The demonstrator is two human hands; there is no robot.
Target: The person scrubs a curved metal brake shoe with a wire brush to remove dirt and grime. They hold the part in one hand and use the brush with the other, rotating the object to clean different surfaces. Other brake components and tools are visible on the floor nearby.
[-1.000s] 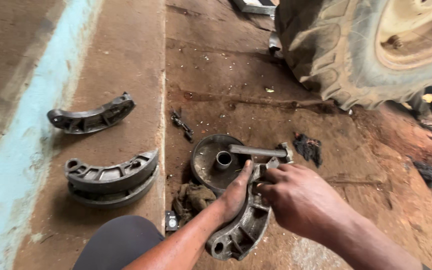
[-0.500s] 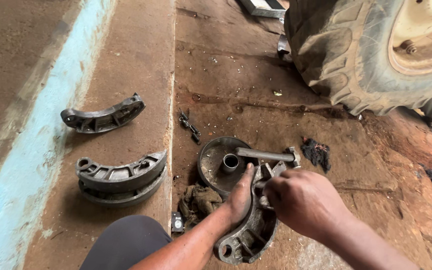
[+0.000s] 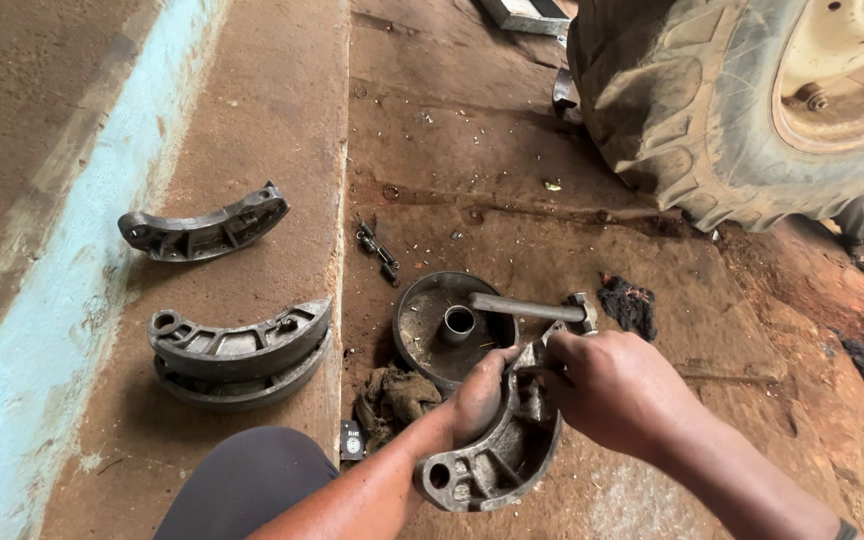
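Note:
A curved grey metal brake shoe [image 3: 497, 455] stands on edge on the dirt floor in front of me. My left hand [image 3: 477, 395] grips its inner side near the top. My right hand [image 3: 607, 385] is closed over the shoe's upper end, fingers wrapped around it. Just beyond the hands lies a round metal dish [image 3: 427, 320] with a short tube in its centre, and a hammer [image 3: 532, 308] rests across its rim.
Two stacked brake shoes [image 3: 237, 352] and a single one [image 3: 202, 228] lie on the concrete strip at left. A spring [image 3: 377, 248], a dirty rag [image 3: 392, 395], a black clump [image 3: 630, 302] and a big tractor tyre [image 3: 712, 110] are around. My knee [image 3: 237, 485] is below.
My left thumb has curled down onto the shoe and my right hand has shifted slightly up over its top end. The shoe has tilted a little.

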